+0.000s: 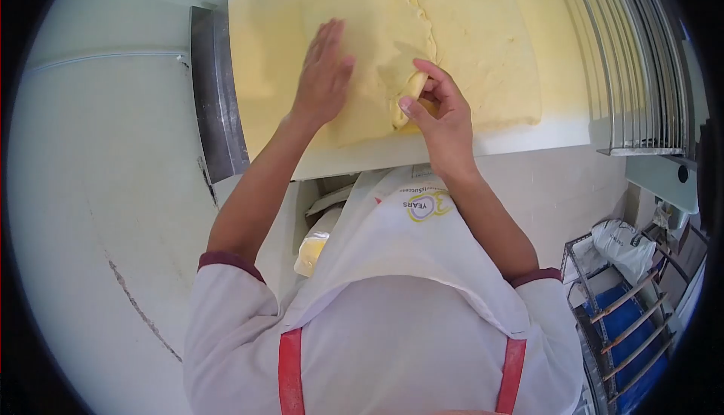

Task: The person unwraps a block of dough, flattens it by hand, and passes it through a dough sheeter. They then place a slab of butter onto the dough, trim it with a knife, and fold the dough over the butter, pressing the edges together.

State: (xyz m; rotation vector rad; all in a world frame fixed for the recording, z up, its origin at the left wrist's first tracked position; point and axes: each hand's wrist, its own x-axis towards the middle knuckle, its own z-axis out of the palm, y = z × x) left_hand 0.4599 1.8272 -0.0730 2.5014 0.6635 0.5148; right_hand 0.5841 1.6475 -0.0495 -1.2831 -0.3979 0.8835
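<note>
A broad sheet of pale yellow dough (483, 45) lies on the white worktable (528, 137). A ragged seam runs down its middle towards me. At the near end of that seam, my right hand (446, 117) pinches a strip of the dough's edge (411, 96) between thumb and fingers, lifting it in a fold. My left hand (324, 75) is stretched out over the left half of the sheet, fingers straight and holding nothing.
A metal wire rack (641, 60) stands against the table's right side. Along the left side is a steel panel (219, 90). At lower right, a shelf frame (626, 332) holds a white bag (624, 249). Below the table sits a plastic-wrapped yellow item (311, 253).
</note>
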